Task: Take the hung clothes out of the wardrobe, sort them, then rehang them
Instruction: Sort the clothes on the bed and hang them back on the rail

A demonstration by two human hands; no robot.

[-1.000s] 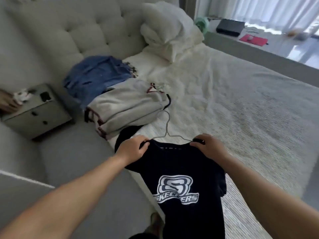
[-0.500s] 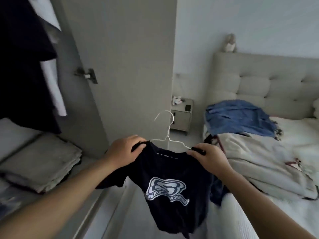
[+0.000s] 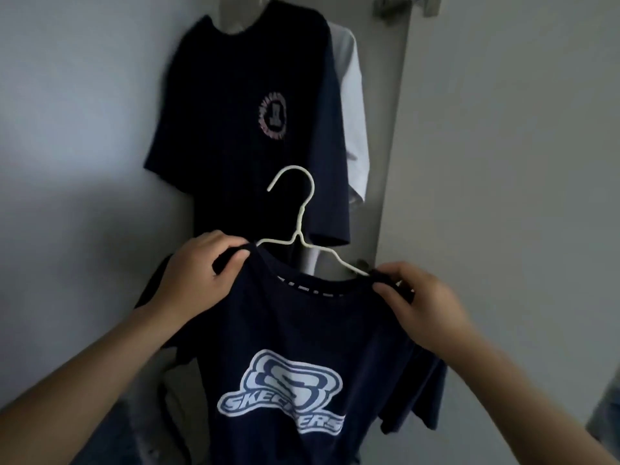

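Note:
A navy T-shirt with a white logo (image 3: 285, 347) hangs on a white wire hanger (image 3: 300, 226) held up in front of me. My left hand (image 3: 198, 276) grips the shirt's left shoulder over the hanger arm. My right hand (image 3: 419, 300) pinches the right shoulder the same way. The hanger's hook is free and points up to the left. Inside the wardrobe behind it hangs another navy T-shirt with a round pink emblem (image 3: 255, 129), and a white garment (image 3: 352, 112) hangs behind that one.
The grey wardrobe door (image 3: 503, 162) stands open on the right, with a metal hinge (image 3: 406, 3) at its top. The wardrobe's inner wall (image 3: 84, 129) fills the left. A bit of blue cloth (image 3: 607, 417) shows at the right edge.
The view has swung left from the bed to the wardrobe interior. Both hands have carried the shirt on its hanger up in front of the hanging clothes, keeping the same grip.

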